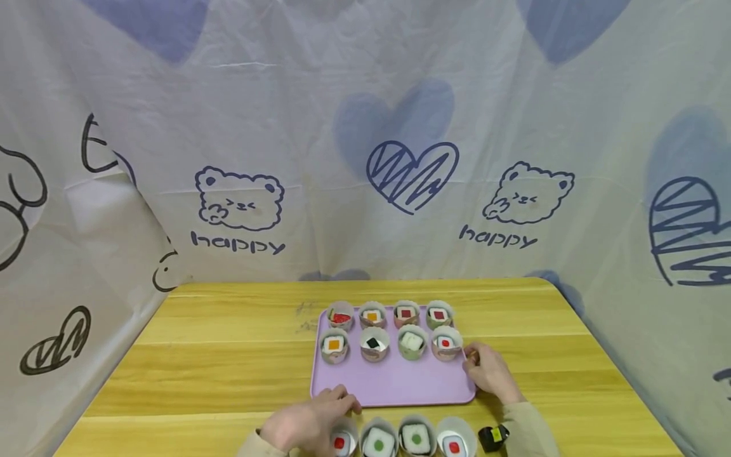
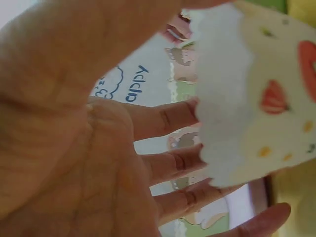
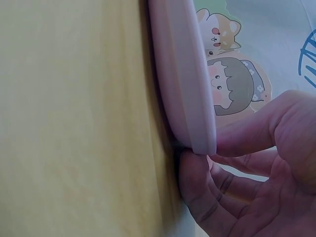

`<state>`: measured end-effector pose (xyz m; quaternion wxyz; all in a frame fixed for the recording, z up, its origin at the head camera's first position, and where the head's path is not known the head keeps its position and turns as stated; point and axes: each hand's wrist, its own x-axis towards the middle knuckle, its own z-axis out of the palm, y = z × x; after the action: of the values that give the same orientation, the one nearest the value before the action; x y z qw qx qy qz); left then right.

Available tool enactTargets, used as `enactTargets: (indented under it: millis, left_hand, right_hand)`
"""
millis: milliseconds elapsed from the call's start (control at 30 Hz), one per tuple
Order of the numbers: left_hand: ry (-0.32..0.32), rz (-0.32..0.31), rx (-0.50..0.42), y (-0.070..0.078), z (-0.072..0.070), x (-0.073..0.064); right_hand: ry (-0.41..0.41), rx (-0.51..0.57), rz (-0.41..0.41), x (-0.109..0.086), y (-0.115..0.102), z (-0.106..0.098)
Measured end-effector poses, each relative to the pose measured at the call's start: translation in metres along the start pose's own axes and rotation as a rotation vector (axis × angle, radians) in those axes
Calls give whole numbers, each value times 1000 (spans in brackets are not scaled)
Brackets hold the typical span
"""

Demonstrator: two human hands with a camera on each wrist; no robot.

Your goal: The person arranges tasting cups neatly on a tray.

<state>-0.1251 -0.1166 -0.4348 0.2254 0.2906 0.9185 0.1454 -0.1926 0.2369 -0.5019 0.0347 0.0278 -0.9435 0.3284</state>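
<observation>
A lilac tray point(image 1: 394, 386) lies on the table with two rows of patterned paper cups on it, each holding a small sushi-like piece. My right hand point(image 1: 490, 371) pinches the tray's right rim. In the right wrist view the thumb point(image 3: 249, 136) lies on the inner side and a finger is beneath the edge. Below the tray, my left hand point(image 1: 311, 420) is around the leftmost paper cup point(image 1: 349, 424) of the near row, which holds a white piece with a red centre. In the left wrist view, fingers extend behind this strawberry-printed cup point(image 2: 276, 133), partly hidden by it.
Other near-row cups hold white pieces with green centres point(image 1: 379, 442) and one with a red centre point(image 1: 454, 446). A black-wrapped piece point(image 1: 493, 438) with a yellow patch sits on the wooden table point(image 1: 228, 355) beside the right sleeve. A printed cloth point(image 1: 320, 216) hangs behind.
</observation>
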Motion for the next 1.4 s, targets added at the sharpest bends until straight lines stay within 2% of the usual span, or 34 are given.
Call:
enactTargets:
  millis: [133, 433, 633, 900, 1133, 1400]
  left_hand:
    - [12, -1, 12, -3, 6, -1]
    - [43, 97, -51, -12, 16, -3]
    - [57, 140, 0, -16, 20, 0]
    - [86, 149, -32, -18, 23, 1]
    - [104, 137, -135, -19, 20, 0]
    - [185, 123, -120, -16, 9, -6]
  right_hand:
    - [-1, 6, 10, 0, 0, 1]
    - [-36, -3, 70, -1, -5, 0]
    - [-33, -10, 68, 0, -4, 1]
    - [-35, -5, 73, 0, -5, 0]
    - [-31, -3, 72, 1, -4, 1]
    - [-22, -5, 56, 1, -6, 0]
